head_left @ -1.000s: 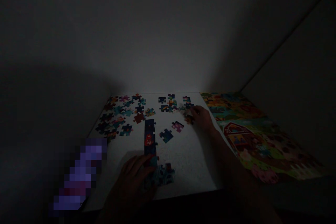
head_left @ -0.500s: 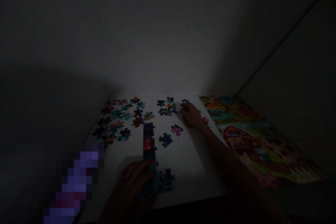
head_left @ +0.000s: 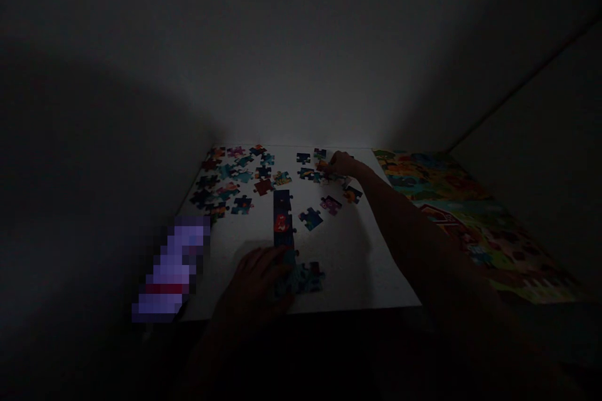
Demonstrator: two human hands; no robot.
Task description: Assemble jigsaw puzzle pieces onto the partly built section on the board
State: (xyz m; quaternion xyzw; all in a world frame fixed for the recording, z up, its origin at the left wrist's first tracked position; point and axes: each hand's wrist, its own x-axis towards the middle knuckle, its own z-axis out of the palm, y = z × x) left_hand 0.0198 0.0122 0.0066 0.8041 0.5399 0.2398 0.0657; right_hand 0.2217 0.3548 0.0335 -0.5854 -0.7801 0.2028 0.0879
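Note:
In the dim head view, my left hand [head_left: 259, 270] lies with fingers stretched over the lower part of a joined strip of jigsaw pieces [head_left: 283, 219]. The strip runs upright, with a red figure on dark blue, and turns right at its foot into more joined pieces [head_left: 309, 277]. At the back of the white board, my right hand [head_left: 342, 164] has its fingers curled down among loose pieces. An orange piece [head_left: 322, 165] is by its fingertips; whatever they pinch is too dark to make out. A blue piece [head_left: 311, 218], a purple piece [head_left: 331, 204] and an orange-and-dark piece [head_left: 352, 194] lie nearer.
Several loose pieces [head_left: 226, 171] cover the left back of the white board [head_left: 343, 263]. Colourful farm pictures [head_left: 493, 232] lie to the right, partly behind my right forearm. A pixelated purple shape [head_left: 172, 269] is at the left edge. A wall [head_left: 291, 75] rises behind.
The view has shifted, so the board sits higher and further right. My right hand has moved slightly left and away, uncovering the orange-and-dark piece. My left hand stays on the strip.

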